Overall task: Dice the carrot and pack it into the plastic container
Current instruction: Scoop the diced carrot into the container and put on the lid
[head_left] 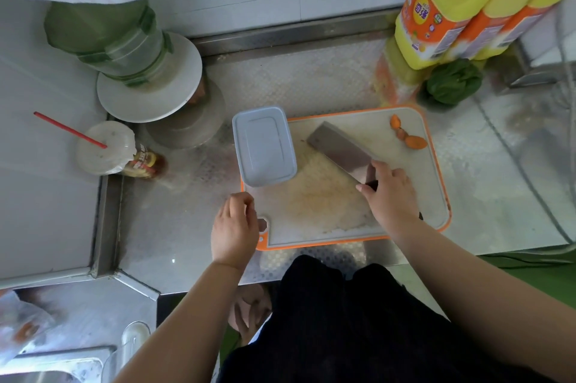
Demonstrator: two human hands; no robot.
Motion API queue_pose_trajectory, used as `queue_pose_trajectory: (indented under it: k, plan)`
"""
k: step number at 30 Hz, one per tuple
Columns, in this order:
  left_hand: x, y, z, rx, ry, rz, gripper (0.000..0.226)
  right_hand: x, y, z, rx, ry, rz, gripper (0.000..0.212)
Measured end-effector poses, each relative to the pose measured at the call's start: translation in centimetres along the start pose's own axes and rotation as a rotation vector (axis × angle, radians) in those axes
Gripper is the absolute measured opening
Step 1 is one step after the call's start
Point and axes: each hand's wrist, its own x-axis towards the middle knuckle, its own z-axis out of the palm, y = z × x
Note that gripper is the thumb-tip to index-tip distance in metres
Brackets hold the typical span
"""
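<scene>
A white cutting board with an orange rim (433,164) lies on the steel counter. On its left end sits the plastic container (263,145) with its grey lid on. A cleaver (341,150) lies flat across the board's middle, and my right hand (389,192) grips its dark handle. A few carrot end scraps (408,136) rest at the board's far right corner. My left hand (235,226) hovers over the board's near left corner with fingers loosely curled, holding nothing. Faint orange residue marks the middle of the board.
Yellow oil jugs (461,5) and a leafy green vegetable (452,83) stand behind the board at right. A stack of white plates (149,92), a cup with a red straw (103,148) and a sauce bottle (146,164) are at left. A sink corner shows bottom left.
</scene>
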Motion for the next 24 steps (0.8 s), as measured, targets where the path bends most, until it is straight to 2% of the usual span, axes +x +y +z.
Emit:
queue_pose_trajectory:
  k: [4,6,10,12,15,17,19,21,24]
  plan:
    - [-0.9,2.0,1.3,-0.024,-0.098,0.442,0.025,-0.2,0.8,-0.2,0.035,0.009,-0.085,0.043]
    - [-0.8,3.3,2.1,-0.045,-0.217,0.454,0.025,-0.8,1.2,-0.2,0.063,0.098,-0.138,0.038]
    - [1.4,7.9,2.5,-0.099,-0.573,0.013,0.024,-1.4,2.3,-0.4,0.067,0.216,-0.158,0.032]
    - [3.1,9.9,3.0,-0.315,-0.693,-0.235,0.03,-1.3,3.2,-0.3,0.059,0.237,-0.164,0.032]
    - [5.6,12.3,3.9,-0.723,-0.768,-0.558,0.033,-1.7,4.7,0.1,0.035,0.211,-0.186,0.04]
    - [6.9,13.5,4.4,-0.874,-0.765,-0.669,0.031,-2.1,5.5,0.2,-0.005,0.176,-0.22,0.045]
    - [8.2,14.6,4.8,-0.909,-0.766,-0.701,0.03,-2.4,5.8,0.0,-0.078,0.117,-0.23,0.043]
    - [9.3,15.5,5.1,-0.937,-0.764,-0.747,0.028,-2.3,5.8,-0.4,-0.078,0.15,-0.221,0.039]
    - [10.6,16.7,5.4,-0.995,-0.754,-0.87,0.03,-0.3,4.5,-2.5,0.157,0.215,0.022,0.043]
